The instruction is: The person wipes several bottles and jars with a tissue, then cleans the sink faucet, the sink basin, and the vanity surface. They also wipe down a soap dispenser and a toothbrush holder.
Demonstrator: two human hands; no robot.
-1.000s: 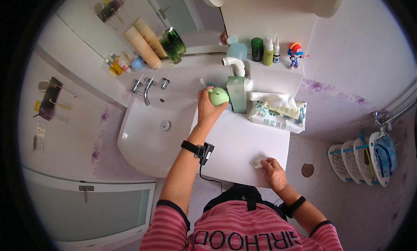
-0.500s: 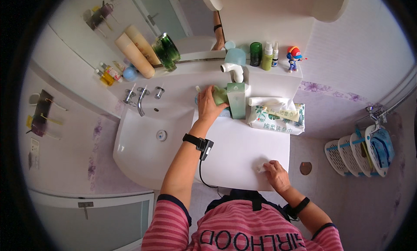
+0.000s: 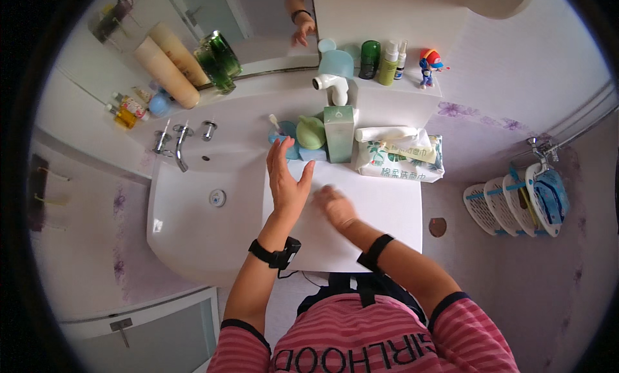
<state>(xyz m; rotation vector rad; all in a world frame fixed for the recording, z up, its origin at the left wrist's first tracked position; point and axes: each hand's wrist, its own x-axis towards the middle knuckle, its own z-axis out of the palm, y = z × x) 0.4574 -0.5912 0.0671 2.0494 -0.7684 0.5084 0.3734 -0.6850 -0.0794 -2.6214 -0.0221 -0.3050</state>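
Observation:
My left hand [image 3: 288, 186] is raised above the white counter [image 3: 377, 228], fingers stretched and thumb apart, holding nothing. Close beyond its fingertips are a green rounded object [image 3: 311, 133] on a light blue base [image 3: 313, 154] and a clear blue cup [image 3: 275, 136], partly hidden, with a white handle sticking out. My right hand [image 3: 336, 206], smeared by motion, is low over the counter beside the left one; whether it holds anything is not visible. A tall pale green box [image 3: 339, 137] stands beyond both hands, beside a soft pack of tissues [image 3: 400, 163] with leaf prints.
The sink basin [image 3: 193, 225] with its tap [image 3: 182, 150] lies to the left. On the back ledge stand a light blue dispenser [image 3: 336, 63] with a white spout, several bottles [image 3: 388, 63] and a small capped figurine [image 3: 427, 68]. A white basket rack [image 3: 516, 202] hangs at right.
My left hand has let go of the green object and pulled back toward me. My right hand has swept left from the counter's right front edge; the white scrap it held no longer shows.

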